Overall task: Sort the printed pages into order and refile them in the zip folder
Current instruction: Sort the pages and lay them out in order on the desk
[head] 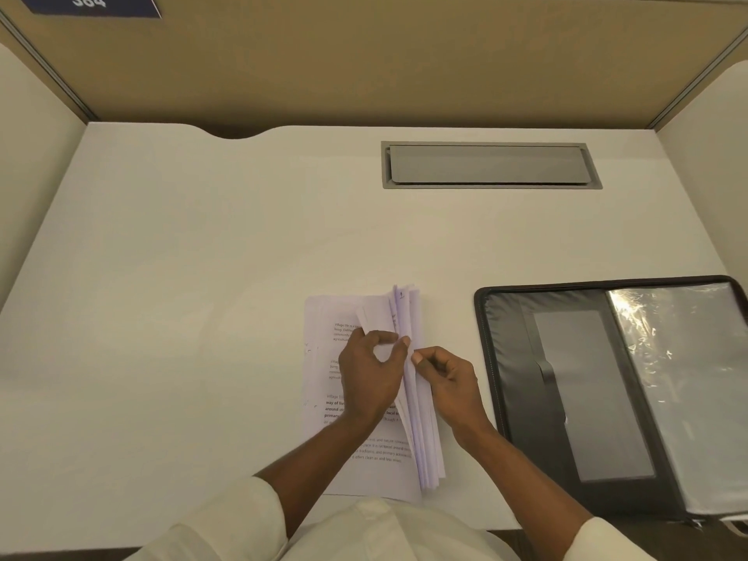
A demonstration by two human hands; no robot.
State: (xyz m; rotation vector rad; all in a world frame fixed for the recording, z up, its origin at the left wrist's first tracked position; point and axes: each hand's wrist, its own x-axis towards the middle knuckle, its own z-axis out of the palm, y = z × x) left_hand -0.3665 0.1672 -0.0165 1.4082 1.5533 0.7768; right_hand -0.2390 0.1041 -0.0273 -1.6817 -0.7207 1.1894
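A dark blue sign (87, 4) at top left reads "384", fixed to a tan fabric partition (364, 54). Below it spreads a smooth white desk (182, 257) with a curved notch in its far edge. Near the front edge lie the pages (324, 459) – thin white sheets of black print, the words "Village life" just legible; the bottom sheets lie flat, the rest stand fanned along the right side. The left hand (370, 378) curls thumb and forefinger around the raised sheets, and the right hand (449, 382) pinches their edge. A grey rectangular flap (489, 166) sits behind. At right the black folder (566, 398) lies open – a glossy, crinkled plastic sleeve (680, 378) inside.
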